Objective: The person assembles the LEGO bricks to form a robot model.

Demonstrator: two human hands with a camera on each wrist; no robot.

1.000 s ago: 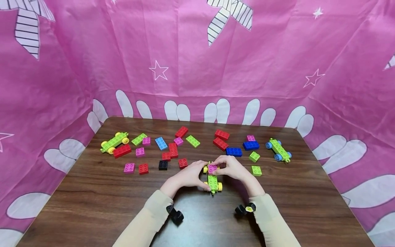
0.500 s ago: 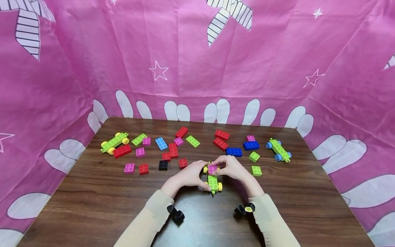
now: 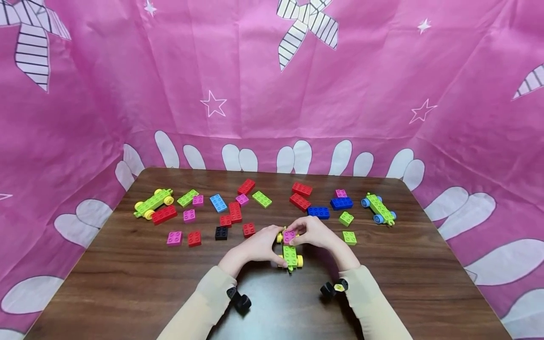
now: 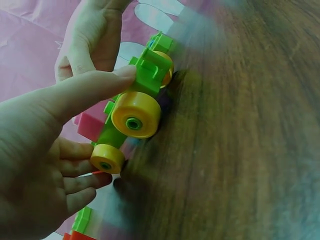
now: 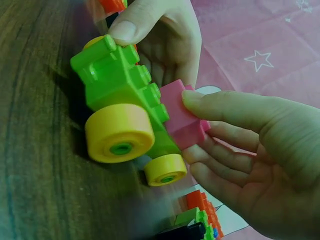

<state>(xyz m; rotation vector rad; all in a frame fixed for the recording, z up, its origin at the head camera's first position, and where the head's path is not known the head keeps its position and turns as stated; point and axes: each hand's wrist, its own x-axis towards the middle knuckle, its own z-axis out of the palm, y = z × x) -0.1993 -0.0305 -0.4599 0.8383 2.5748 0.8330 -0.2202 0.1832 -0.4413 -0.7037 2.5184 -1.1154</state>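
Observation:
At the table's middle stands a lime-green toy car base (image 3: 290, 257) with yellow wheels (image 4: 135, 115). My left hand (image 3: 258, 245) grips it lengthwise from the left, thumb on the near end and fingers by the far wheel. On the base's far end sits a pink building brick (image 3: 289, 237), its underside right at the studs in the right wrist view. From the right, my right hand (image 3: 316, 233) pinches that pink brick between thumb and fingertips. The near half of the base shows bare green studs. The left fingers partly hide the far left wheel.
Loose bricks lie behind the hands: a black brick (image 3: 221, 233), a red brick (image 3: 248, 230), a blue brick (image 3: 318, 212) and several others. A yellow-wheeled car base (image 3: 154, 203) stands far left, a blue-wheeled car base (image 3: 379, 208) far right. Pink cloth (image 3: 263, 113) hangs around the table (image 3: 127, 283).
The whole head view has shifted slightly, so everything sits a little lower and further left. Both hands keep their hold on the car base and pink brick.

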